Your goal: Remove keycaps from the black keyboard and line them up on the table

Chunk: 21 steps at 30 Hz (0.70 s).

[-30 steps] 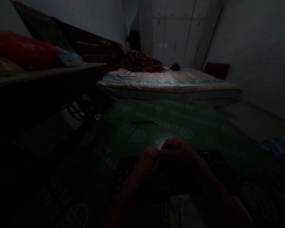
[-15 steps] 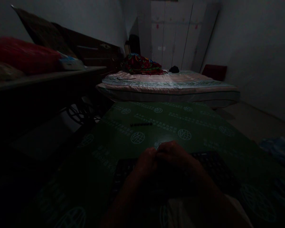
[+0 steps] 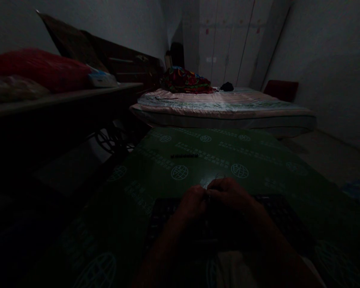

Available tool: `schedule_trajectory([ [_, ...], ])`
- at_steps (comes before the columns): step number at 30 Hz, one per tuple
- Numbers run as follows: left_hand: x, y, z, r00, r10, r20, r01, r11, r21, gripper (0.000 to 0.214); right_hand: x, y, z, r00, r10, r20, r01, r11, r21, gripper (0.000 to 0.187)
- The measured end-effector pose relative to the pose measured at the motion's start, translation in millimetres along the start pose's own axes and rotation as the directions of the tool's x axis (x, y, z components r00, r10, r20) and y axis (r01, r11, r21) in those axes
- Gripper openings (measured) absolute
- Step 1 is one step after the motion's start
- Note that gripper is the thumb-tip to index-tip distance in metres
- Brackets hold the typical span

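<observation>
A black keyboard [image 3: 280, 212] lies across the near part of the green printed table [image 3: 150, 160]. Over its far edge, my left hand [image 3: 195, 199] and my right hand [image 3: 229, 193] meet, fingers curled and fingertips pressed together. Something tiny may sit between the fingertips, but the gloom hides what it is. Beyond the hands, a short row of small dark pieces [image 3: 184, 156] rests on the table. Much of the keyboard's middle is covered by the hands, forearms and shadow.
Past the table stands a bed [image 3: 228, 108] with a bunched red patterned blanket [image 3: 187, 80]. On the left, a shelf [image 3: 108, 90] carries a red plastic bag [image 3: 42, 68] and a small box [image 3: 103, 79]. A pale wardrobe [image 3: 228, 48] is at the back. The room is very dark.
The whole scene has shifted slightly to the right in view as my head turned. Both hands stay together over the keyboard, with little visible change in their grip.
</observation>
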<state>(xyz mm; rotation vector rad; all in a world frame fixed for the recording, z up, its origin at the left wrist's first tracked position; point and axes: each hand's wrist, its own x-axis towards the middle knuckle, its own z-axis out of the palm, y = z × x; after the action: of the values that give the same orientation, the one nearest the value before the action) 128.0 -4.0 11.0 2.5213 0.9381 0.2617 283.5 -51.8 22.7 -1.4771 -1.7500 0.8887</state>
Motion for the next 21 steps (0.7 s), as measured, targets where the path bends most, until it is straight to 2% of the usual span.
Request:
schedule_trajectory([
  [3,1,0,2.0,0.997,-0.073,-0.026,0.07,0.994,-0.081,0.013,2,-1,4,0.999,-0.017,-0.031,0.015,0.998,-0.058,0.022],
  [7,4,-4,4.5,0.997,-0.074,-0.006,0.072,0.983,-0.171,0.014,5,-4,10,0.994,-0.041,-0.102,0.022,0.982,-0.188,0.023],
  [13,6,-5,4.0,0.992,-0.129,-0.005,0.123,0.959,-0.255,0.015,6,-2,15,0.989,-0.076,-0.129,0.026,0.934,-0.356,0.033],
  [21,6,-3,0.0,0.996,-0.087,0.01,0.085,0.948,-0.308,0.02,8,1,17,0.991,-0.07,-0.115,0.025,0.934,-0.357,0.035],
])
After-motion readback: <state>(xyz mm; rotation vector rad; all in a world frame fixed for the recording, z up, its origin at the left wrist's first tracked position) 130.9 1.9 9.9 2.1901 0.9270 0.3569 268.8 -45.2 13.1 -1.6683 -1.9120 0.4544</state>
